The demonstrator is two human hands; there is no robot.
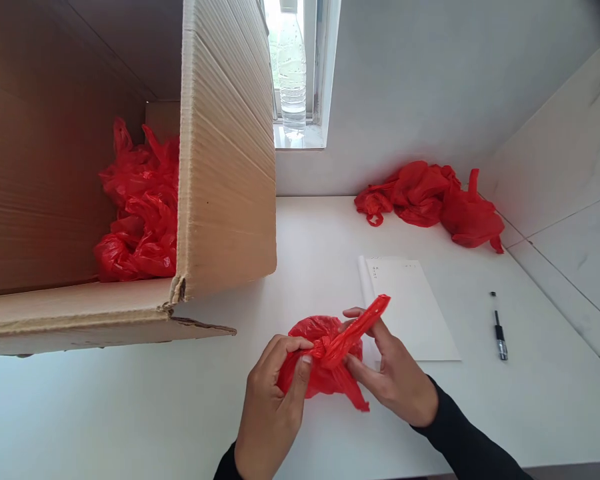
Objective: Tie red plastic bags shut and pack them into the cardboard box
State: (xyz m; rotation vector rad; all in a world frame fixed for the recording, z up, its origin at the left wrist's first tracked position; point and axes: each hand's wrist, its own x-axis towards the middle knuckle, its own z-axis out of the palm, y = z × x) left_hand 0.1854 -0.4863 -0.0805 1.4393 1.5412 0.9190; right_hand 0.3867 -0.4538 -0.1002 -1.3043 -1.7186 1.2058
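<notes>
A red plastic bag [320,383], bunched and knotted at its top, is between my hands over the white table. My left hand [277,390] grips it at the knot, thumb and forefinger pinched together. On the other side, my right hand [393,370] has its fingers around the bag's knot and handle, partly hidden behind the red plastic. One twisted handle end sticks up to the right, and another hangs toward the table's front.
On the left stands an open cardboard box [227,167] with several red plastic bags [140,213] inside. More red bags [425,193] lie by the wall. A notepad [405,307] and a pen [500,333] rest at right. A water bottle [293,73] stands on the windowsill.
</notes>
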